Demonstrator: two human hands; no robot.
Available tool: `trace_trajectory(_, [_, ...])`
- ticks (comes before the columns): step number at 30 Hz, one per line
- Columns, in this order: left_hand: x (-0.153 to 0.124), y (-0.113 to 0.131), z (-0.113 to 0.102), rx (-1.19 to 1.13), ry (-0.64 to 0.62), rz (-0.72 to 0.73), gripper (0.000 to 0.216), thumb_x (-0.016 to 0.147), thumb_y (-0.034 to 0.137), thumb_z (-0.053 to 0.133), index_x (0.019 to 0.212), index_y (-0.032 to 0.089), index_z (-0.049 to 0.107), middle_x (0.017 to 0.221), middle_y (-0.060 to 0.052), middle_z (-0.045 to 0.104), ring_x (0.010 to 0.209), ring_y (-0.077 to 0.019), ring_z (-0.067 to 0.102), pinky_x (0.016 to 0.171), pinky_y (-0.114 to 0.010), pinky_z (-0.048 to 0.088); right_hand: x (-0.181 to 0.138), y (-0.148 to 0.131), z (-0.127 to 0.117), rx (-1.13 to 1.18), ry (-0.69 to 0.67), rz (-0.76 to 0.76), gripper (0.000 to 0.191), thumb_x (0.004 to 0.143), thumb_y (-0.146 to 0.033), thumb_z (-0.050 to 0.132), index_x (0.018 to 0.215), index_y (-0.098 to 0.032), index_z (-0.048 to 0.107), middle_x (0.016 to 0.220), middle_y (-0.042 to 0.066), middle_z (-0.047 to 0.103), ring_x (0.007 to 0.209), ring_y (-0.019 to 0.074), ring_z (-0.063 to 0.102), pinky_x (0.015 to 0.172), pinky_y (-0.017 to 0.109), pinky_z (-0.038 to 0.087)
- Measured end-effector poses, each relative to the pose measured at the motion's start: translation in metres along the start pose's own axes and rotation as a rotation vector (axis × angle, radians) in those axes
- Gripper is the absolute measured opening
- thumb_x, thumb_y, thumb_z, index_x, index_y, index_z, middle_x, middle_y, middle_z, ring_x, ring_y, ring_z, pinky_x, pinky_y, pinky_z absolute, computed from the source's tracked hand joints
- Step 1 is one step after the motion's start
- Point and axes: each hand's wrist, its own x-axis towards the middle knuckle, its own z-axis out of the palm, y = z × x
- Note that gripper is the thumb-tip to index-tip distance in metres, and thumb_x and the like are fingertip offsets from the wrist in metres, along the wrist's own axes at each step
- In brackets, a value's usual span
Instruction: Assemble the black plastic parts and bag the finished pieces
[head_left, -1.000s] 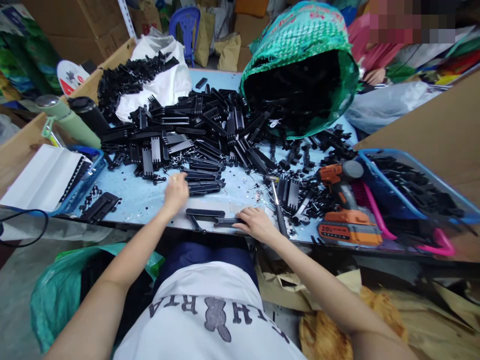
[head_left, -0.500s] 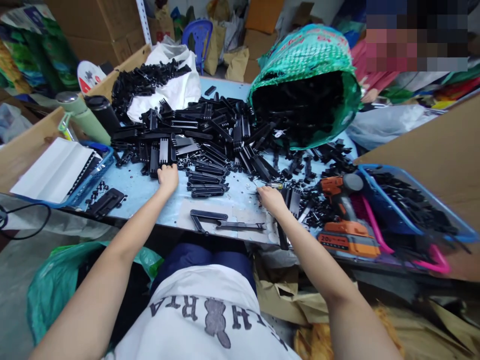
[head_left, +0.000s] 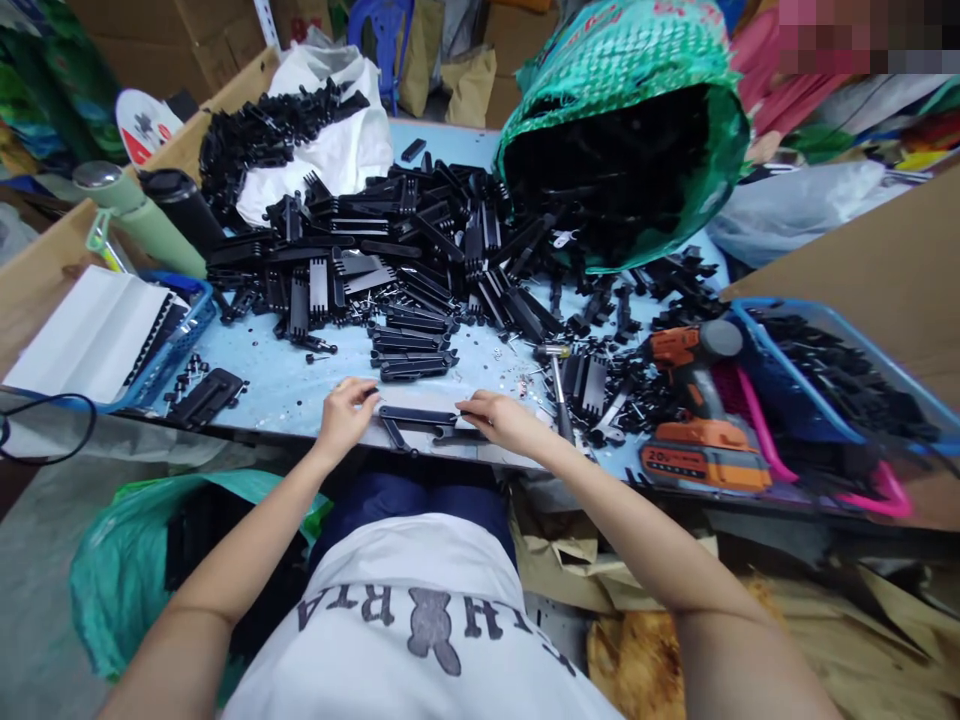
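Observation:
A long black plastic bar (head_left: 417, 415) lies flat near the front edge of the light-blue table (head_left: 277, 375), with a thinner black strip angled under it. My left hand (head_left: 346, 408) has its fingers curled at the bar's left end, pinching something small I cannot make out. My right hand (head_left: 499, 420) rests at the bar's right end, fingers bent and pressing on it. Just behind lies a small stack of similar black bars (head_left: 412, 352).
A big heap of black plastic parts (head_left: 390, 240) spills from a green woven sack (head_left: 637, 110). An orange cordless drill (head_left: 694, 400) and a hammer (head_left: 556, 385) lie right. Blue baskets (head_left: 847, 380) flank both sides; bottles (head_left: 142, 225) stand left. Another person sits at the far right.
Both hands have come back from the parts further out on the table to the two ends of the black bar at the front edge.

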Motion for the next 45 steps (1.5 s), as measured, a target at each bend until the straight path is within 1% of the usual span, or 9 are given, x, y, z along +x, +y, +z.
trace_trajectory(6, [-0.014,0.015,-0.002,0.129,-0.158,0.051,0.019,0.081,0.018,0.052,0.095,0.017,0.064,0.089,-0.006,0.063,0.080,-0.0162,0.060,0.077,-0.031,0.051,0.016,-0.033,-0.003,-0.353,-0.161,-0.002,0.022,0.083,-0.003,0.043,0.089,-0.011,0.062,0.087,0.012,0.061,0.084,0.0211,0.059,0.066,0.026,0.040])
trace_trajectory(11, [-0.011,0.026,-0.005,0.330,-0.235,0.122,0.025,0.085,0.013,0.044,0.102,0.016,0.061,0.098,-0.008,0.061,0.091,-0.0198,0.060,0.083,-0.033,0.050,0.021,-0.030,0.008,-0.319,-0.221,-0.026,0.020,0.084,-0.003,0.045,0.092,-0.013,0.060,0.087,0.009,0.064,0.078,0.0177,0.061,0.065,0.024,0.039])
trace_trajectory(18, [-0.019,0.024,-0.004,0.286,-0.300,0.211,0.025,0.088,0.014,0.040,0.098,0.017,0.063,0.090,-0.007,0.061,0.081,-0.0158,0.061,0.077,-0.028,0.051,0.008,-0.015,0.021,-0.139,-0.051,0.035,0.020,0.091,-0.015,0.042,0.104,-0.017,0.057,0.094,0.008,0.066,0.088,0.0160,0.062,0.075,0.023,0.042])
trace_trajectory(22, [-0.018,0.019,-0.003,0.226,-0.196,0.172,0.019,0.086,0.017,0.048,0.094,0.016,0.065,0.091,-0.006,0.064,0.084,-0.0162,0.062,0.080,-0.029,0.052,0.003,-0.008,0.030,-0.034,0.035,0.032,0.024,0.092,-0.020,0.040,0.109,-0.019,0.058,0.102,0.008,0.066,0.093,0.0164,0.063,0.081,0.026,0.045])
trace_trajectory(28, [-0.023,0.007,0.005,0.298,-0.174,0.425,0.027,0.092,0.019,0.039,0.106,0.015,0.061,0.105,-0.009,0.066,0.105,-0.0180,0.060,0.098,-0.036,0.046,-0.003,0.002,0.045,0.080,0.202,-0.023,0.027,0.093,-0.024,0.039,0.113,-0.018,0.057,0.111,0.008,0.065,0.098,0.0158,0.062,0.087,0.028,0.048])
trace_trajectory(31, [-0.024,-0.003,0.004,0.347,-0.118,0.492,0.027,0.091,0.017,0.039,0.107,0.014,0.061,0.105,-0.010,0.067,0.106,-0.0193,0.060,0.099,-0.039,0.047,-0.007,0.003,0.051,0.113,0.300,-0.073,0.029,0.093,-0.025,0.040,0.116,-0.018,0.056,0.114,0.008,0.064,0.103,0.0157,0.060,0.091,0.029,0.048])
trace_trajectory(36, [-0.022,-0.017,0.002,0.310,-0.166,0.642,0.037,0.088,0.009,0.033,0.116,0.015,0.057,0.111,-0.012,0.065,0.108,-0.0189,0.059,0.095,-0.039,0.050,-0.016,0.009,0.063,0.110,0.422,-0.130,0.031,0.092,-0.024,0.043,0.120,-0.019,0.055,0.117,0.008,0.062,0.106,0.0160,0.059,0.092,0.030,0.050])
trace_trajectory(42, [-0.022,-0.013,0.003,0.302,-0.196,0.628,0.034,0.090,0.014,0.036,0.119,0.018,0.053,0.113,-0.009,0.064,0.108,-0.0173,0.059,0.095,-0.038,0.047,-0.013,-0.001,0.063,0.026,0.531,-0.170,0.033,0.091,-0.025,0.046,0.122,-0.020,0.054,0.117,0.011,0.061,0.105,0.0200,0.059,0.088,0.036,0.051])
trace_trajectory(45, [-0.039,0.001,0.006,0.424,-0.076,0.413,0.035,0.088,0.029,0.045,0.118,0.013,0.053,0.115,-0.015,0.061,0.112,-0.0246,0.055,0.095,-0.044,0.042,0.012,-0.024,0.064,0.034,0.547,-0.253,0.036,0.091,-0.028,0.046,0.125,-0.018,0.051,0.121,0.012,0.058,0.108,0.0201,0.056,0.091,0.036,0.049])
